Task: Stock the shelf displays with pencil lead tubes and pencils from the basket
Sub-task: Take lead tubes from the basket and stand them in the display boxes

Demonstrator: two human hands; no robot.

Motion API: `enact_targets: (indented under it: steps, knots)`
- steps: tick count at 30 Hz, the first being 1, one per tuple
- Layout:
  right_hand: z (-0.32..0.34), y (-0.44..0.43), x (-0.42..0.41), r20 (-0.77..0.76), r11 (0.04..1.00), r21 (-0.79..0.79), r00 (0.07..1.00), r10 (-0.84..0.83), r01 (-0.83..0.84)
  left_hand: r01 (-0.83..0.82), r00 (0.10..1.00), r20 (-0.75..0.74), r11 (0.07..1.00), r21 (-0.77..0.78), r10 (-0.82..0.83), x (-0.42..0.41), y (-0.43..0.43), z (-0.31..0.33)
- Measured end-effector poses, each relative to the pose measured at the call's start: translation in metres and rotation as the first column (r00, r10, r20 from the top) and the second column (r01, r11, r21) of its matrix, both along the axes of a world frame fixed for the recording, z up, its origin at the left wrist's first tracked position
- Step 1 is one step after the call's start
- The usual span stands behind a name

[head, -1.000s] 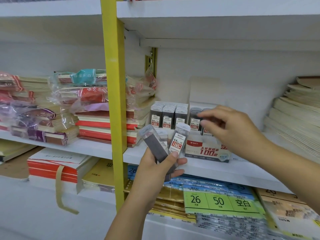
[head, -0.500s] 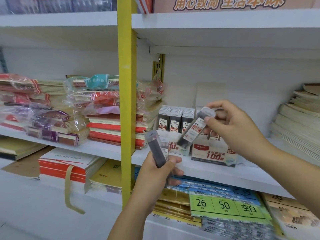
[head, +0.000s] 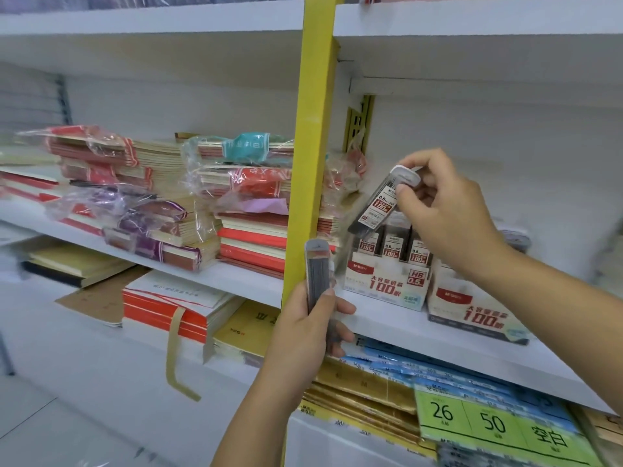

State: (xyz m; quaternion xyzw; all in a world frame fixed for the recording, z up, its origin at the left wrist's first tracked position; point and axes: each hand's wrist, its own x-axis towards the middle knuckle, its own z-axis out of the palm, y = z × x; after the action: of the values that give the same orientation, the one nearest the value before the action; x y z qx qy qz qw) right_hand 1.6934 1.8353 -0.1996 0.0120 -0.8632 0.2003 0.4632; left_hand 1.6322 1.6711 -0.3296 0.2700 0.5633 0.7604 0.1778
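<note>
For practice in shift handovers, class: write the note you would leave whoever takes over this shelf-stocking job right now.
Left grip holds one lead tube roughly upright by the yellow post. Right grip pinches a labelled tube near its cap, tilted above the HB display box.
Done: a row of stocked tubes stands in that box.
Left: seat both held tubes; basket out of view.

Pinched near its white cap by the right hand (head: 445, 210), a clear lead tube (head: 379, 205): tilted, cap up and to the right, red-and-white label facing out, lower end just above the row of upright tubes (head: 391, 247). Gripped upright in the left hand (head: 303, 332), a second tube (head: 317, 274), grey cap on top, dark leads showing. Row standing in a white-and-red display box (head: 384, 288) on the shelf (head: 404, 326); another box (head: 472, 311) just beside it, to the right.
</note>
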Motion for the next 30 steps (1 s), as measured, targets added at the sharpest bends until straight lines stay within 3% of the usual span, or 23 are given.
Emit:
enact_targets:
  steps: [3,8,12,18,20,23,26,30]
  knots:
    - [0.0,0.004,-0.007,0.138,0.99,0.1,0.984,-0.114,0.101,0.003,1.0,0.001,1.0,0.014,-0.003,-0.001,-0.002,0.001]
    - [-0.009,0.006,-0.024,0.349,0.986,0.096,0.924,-0.159,0.133,0.006,1.0,-0.019,1.0,0.026,-0.006,-0.002,-0.004,0.001]
    - [-0.015,0.014,-0.032,0.229,0.884,0.384,0.899,-0.372,0.268,0.024,0.999,-0.033,0.999,0.036,-0.023,-0.003,-0.006,0.0]
    - [-0.013,0.01,-0.02,0.176,0.835,0.44,0.88,-0.441,0.331,0.018,0.998,-0.061,0.999,0.032,-0.017,-0.001,-0.005,0.002]
    - [-0.016,-0.001,-0.008,0.204,0.912,0.339,0.929,-0.309,0.23,0.023,0.996,-0.085,0.999,0.035,-0.02,0.0,-0.005,0.003]
    - [-0.026,-0.024,0.011,0.355,1.0,0.017,0.935,0.009,-0.016,0.039,0.99,-0.134,0.999,0.029,-0.035,0.005,-0.005,0.003]
    - [-0.035,-0.037,0.02,0.393,0.952,-0.28,0.89,0.233,-0.126,0.038,0.983,-0.178,0.999,0.004,-0.037,0.011,-0.003,0.002]
    - [-0.038,-0.036,0.026,0.295,0.883,-0.452,0.914,0.28,-0.125,0.031,0.978,-0.207,0.999,-0.044,-0.04,0.018,-0.003,0.001]
